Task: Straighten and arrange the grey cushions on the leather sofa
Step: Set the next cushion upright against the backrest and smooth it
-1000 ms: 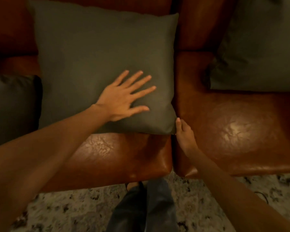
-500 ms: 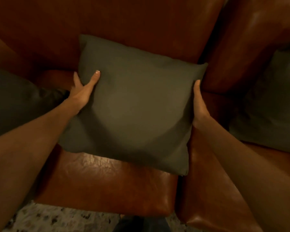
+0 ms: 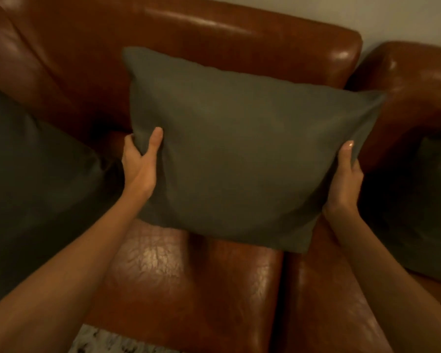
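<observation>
A grey square cushion (image 3: pixel 242 149) is held upright and a little tilted in front of the brown leather sofa's backrest (image 3: pixel 214 39), its lower edge just above the seat (image 3: pixel 194 284). My left hand (image 3: pixel 140 161) grips its left edge, thumb on the front. My right hand (image 3: pixel 346 177) pinches its right edge. A second grey cushion (image 3: pixel 33 179) leans at the left. Part of a third grey cushion (image 3: pixel 425 200) lies at the right, on the neighbouring seat.
A seam between two seat pads runs down at the right of centre (image 3: pixel 283 289). A pale wall (image 3: pixel 367 14) shows behind the sofa. A patterned rug (image 3: pixel 99 340) shows at the bottom edge.
The cushion lay flat under my left palm a second ago. Both hands took its side edges and raised it upright against the backrest. The view has tipped up toward the wall.
</observation>
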Available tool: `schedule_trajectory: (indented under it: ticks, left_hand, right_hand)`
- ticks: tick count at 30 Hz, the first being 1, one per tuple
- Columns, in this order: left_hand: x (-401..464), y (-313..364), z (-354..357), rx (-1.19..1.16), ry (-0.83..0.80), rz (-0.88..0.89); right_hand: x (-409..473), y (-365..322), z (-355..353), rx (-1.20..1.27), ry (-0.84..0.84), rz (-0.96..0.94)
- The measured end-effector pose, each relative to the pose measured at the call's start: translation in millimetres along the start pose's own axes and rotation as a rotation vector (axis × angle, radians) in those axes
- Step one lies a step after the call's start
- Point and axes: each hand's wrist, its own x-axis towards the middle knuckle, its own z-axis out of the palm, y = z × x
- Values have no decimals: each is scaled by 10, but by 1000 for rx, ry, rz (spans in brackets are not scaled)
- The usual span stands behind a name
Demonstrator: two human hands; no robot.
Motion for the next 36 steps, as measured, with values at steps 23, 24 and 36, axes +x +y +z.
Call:
schedule_trajectory:
  ticks: [23, 24, 36]
  left_hand:
    - [452, 848, 980, 955, 2, 957]
    - [581, 826, 879, 956, 15, 898]
    - [960, 700, 685, 572, -28, 541]
  right_hand:
    - [401, -331, 1148, -1089, -185, -1122]
    - [486, -332, 1061, -1139, -171, -1151]
    - [1034, -301, 351, -1130, -14, -954]
